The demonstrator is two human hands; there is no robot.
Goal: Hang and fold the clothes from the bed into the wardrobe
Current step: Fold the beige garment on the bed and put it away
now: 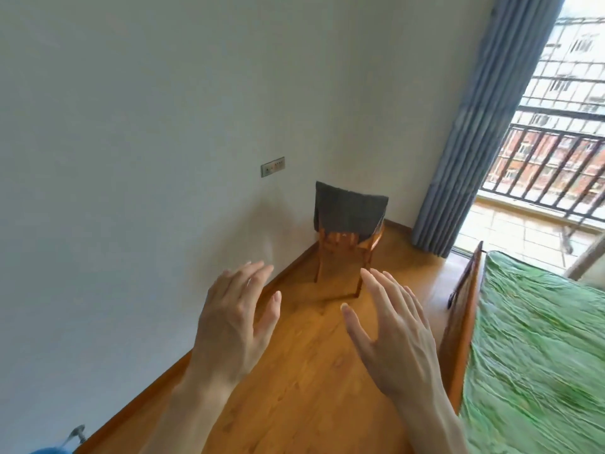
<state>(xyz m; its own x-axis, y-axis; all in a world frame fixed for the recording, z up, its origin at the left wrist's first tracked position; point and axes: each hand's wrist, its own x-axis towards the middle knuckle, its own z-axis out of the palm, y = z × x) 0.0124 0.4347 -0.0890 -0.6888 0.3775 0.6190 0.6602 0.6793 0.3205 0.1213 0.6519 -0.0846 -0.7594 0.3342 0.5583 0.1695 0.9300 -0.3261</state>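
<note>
While both held out empty, left hand (234, 317), right hand (391, 332), fingers spread, above floor (304, 371)

You see two bare hands, left hand (234, 317) & right hand (394, 332), both w/ bare forearms running to the frame's bottom edge. No sleeves, rings, watch or gloves on what shows. Nails are short, unpainted. Tendons & knuckles stand out on the backs; fingers are long, slim.

Bed (537, 355) cut off at right edge; chair (347, 237) back hidden under dark cloth (348, 213) (garment type unclear).
</note>
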